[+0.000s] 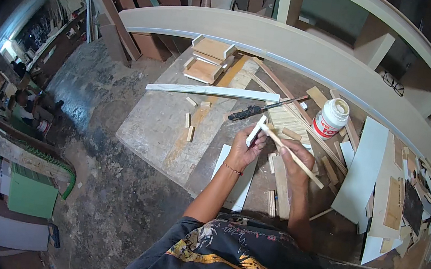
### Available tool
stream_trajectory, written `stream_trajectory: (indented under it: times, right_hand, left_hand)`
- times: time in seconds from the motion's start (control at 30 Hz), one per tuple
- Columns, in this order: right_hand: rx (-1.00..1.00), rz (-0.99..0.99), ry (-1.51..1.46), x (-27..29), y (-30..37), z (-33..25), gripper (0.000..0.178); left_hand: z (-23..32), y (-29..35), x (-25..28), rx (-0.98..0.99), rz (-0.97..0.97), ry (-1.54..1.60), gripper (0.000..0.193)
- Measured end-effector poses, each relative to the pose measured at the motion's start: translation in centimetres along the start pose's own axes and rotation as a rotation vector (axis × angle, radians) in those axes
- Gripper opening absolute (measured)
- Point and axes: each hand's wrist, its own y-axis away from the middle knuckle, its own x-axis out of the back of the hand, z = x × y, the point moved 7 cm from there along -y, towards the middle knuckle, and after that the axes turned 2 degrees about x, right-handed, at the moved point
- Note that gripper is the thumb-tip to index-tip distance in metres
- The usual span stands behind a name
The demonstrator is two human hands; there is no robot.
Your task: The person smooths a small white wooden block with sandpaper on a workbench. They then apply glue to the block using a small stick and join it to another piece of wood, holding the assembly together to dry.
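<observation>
My left hand (243, 150) pinches a small white-faced wooden block (255, 131) above the table. In my right hand (300, 163) is a thin wooden stick (304, 169). Its far end meets the block or comes very close to it. An open white jar (332, 118) with a red label stands beyond my right hand, with pale residue round its mouth. Left of my hands, several small wooden blocks (190, 133) lie apart on the worn table (154, 120). A long tool with a black handle (249, 113) rests just past the held block.
A long white strip (213, 92) crosses the table, with two small wooden trays (202, 70) behind it. White panels (360, 171) and offcuts crowd the right side. A large curved wooden frame (231, 25) borders the far edge. Green panels (32, 194) stand at the lower left.
</observation>
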Motion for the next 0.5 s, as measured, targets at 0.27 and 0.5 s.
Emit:
stream_trajectory:
  times: [0.27,0.5]
  right_hand:
    - [0.016,-0.127,0.006,-1.5,0.9,-0.2,0.016]
    - [-0.08,-0.039,-0.101,-0.7,1.0,0.6,0.016]
  left_hand:
    - [-0.2,-0.3,0.2,-0.018,-0.002,0.116,0.012]
    - [-0.3,-0.5,1.0,0.006,-0.013,0.055,0.014]
